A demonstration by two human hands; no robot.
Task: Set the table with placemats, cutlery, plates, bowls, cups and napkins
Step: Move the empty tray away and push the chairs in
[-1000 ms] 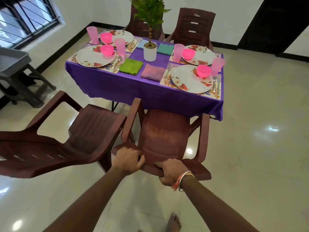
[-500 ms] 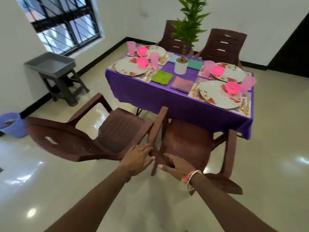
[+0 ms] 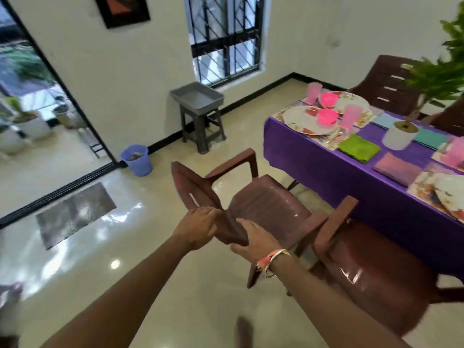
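The top edge of a brown plastic chair [image 3: 263, 207] backrest is gripped from both sides: left hand [image 3: 198, 226] wrapped over it from the left, right hand [image 3: 253, 239] closed on it from the right with the fingers [image 3: 242, 223] laid on the seat-side face. A bracelet [image 3: 270, 261] is worn on the right wrist. The chair is angled toward the table [image 3: 351, 169], near its corner but not tucked under. A second brown chair [image 3: 371, 267] is placed just beside it on the right, armrests touching or nearly so; contact cannot be confirmed. The table, covered by a purple cloth, is already laid: floral placemats with plates [image 3: 303, 119], pink bowls [image 3: 327, 116] resting on the plates, pink cups [image 3: 350, 116] beside them. Cutlery is seen only as a blur next to the near-left plate. Folded napkins, green [image 3: 359, 148] and mauve [image 3: 398, 169], are laid flat along the table's middle, beside a white potted plant [image 3: 400, 134]. A grey tray stand [image 3: 198, 101] and a blue bin [image 3: 136, 159] are set by the wall, well apart from the table.
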